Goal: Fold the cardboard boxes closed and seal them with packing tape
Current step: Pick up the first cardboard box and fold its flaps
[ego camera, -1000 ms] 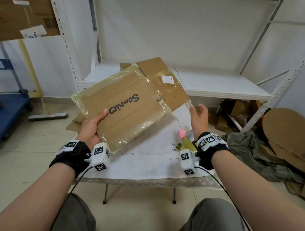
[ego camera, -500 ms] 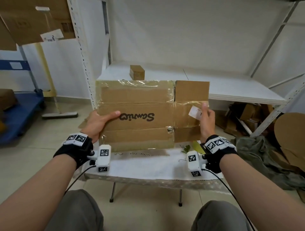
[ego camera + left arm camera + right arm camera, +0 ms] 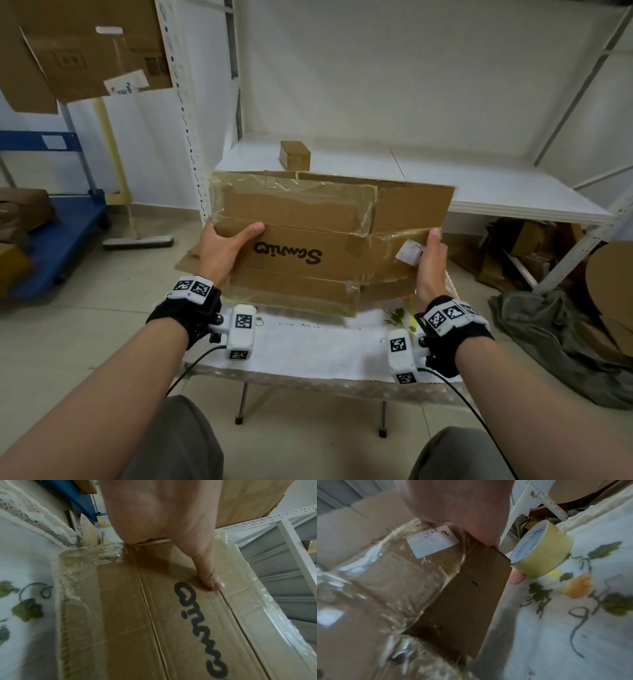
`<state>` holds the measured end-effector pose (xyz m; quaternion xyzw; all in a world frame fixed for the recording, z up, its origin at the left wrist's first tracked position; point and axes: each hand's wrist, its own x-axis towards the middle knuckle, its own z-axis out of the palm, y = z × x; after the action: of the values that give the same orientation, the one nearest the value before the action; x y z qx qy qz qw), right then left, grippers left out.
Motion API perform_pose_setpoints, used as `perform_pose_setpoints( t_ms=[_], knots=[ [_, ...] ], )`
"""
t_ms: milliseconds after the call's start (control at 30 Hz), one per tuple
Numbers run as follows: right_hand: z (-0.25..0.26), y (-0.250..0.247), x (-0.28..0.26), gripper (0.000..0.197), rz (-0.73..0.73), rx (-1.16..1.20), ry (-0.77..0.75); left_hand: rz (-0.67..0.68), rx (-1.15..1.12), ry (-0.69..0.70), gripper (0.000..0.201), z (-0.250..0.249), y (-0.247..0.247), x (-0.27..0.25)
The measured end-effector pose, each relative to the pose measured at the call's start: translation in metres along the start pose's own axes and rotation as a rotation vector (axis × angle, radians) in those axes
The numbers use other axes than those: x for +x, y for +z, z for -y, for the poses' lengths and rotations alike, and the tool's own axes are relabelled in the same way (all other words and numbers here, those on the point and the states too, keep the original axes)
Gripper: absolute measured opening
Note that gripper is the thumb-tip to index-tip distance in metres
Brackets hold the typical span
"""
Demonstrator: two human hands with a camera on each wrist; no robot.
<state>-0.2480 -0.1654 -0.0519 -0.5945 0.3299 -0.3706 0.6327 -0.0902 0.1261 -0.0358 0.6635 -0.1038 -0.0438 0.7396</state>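
upright, the cardboard box [image 3: 308, 240] is gripped at both side edges.
left hand [image 3: 222, 250] and right hand [image 3: 430, 267] are clamped on it; since earlier it has been opened out above the worktop [image 3: 308, 346].

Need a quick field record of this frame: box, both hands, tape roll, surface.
box: flattened cardboard box, old tape on it, held up on edge
left hand: left hand grips box's left edge, thumb on front
right hand: right hand grips box's right edge near white label
tape: yellow tape roll on tablecloth
surface: floral tablecloth on small table
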Motion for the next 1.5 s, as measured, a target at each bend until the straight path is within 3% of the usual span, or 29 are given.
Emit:
perform_pose_setpoints(
  t_ms=[100,200,300,500,800,933,1133,1233,1333,1433,1500],
  knots=[
    [0.002,0.003,-0.005,0.077,0.017,0.033,0.046,0.026,-0.006,0.0,0.093,0.0,0.003,0.0],
    [-0.001,0.006,-0.007,0.067,0.056,0.049,0.105,0.05,-0.027,0.037,0.099,-0.003,0.01,-0.002],
    [-0.006,0.011,-0.005,0.082,0.133,0.061,0.066,0.064,-0.017,0.07,0.105,-0.005,0.018,-0.003],
    [0.007,0.024,-0.016,0.086,0.294,0.005,0.005,0.169,0.003,0.132,0.113,-0.008,0.027,-0.01],
    [-0.012,0.002,-0.021,0.057,0.152,0.037,-0.069,0.15,-0.027,0.118,0.097,-0.001,0.017,-0.013],
    [-0.005,-0.002,-0.022,0.052,0.037,0.111,-0.114,0.149,-0.008,0.124,0.103,-0.006,0.025,-0.015],
    [0.014,0.002,-0.028,0.015,0.124,0.319,-0.112,0.143,0.04,0.17,0.104,-0.01,0.038,-0.022],
    [0.018,-0.001,-0.03,0.033,0.157,0.31,-0.051,0.139,0.035,0.162,0.104,-0.007,0.041,-0.024],
    [0.016,-0.005,-0.03,0.07,0.243,0.308,0.076,0.125,0.051,0.134,0.11,-0.003,0.041,-0.024],
    [0.014,-0.01,-0.033,0.07,0.351,0.383,0.207,0.143,0.088,0.122,0.103,-0.002,0.043,-0.023],
    [0.01,-0.012,-0.033,0.073,0.363,0.408,0.203,0.14,0.078,0.126,0.095,-0.009,0.047,-0.023]
  ],
)
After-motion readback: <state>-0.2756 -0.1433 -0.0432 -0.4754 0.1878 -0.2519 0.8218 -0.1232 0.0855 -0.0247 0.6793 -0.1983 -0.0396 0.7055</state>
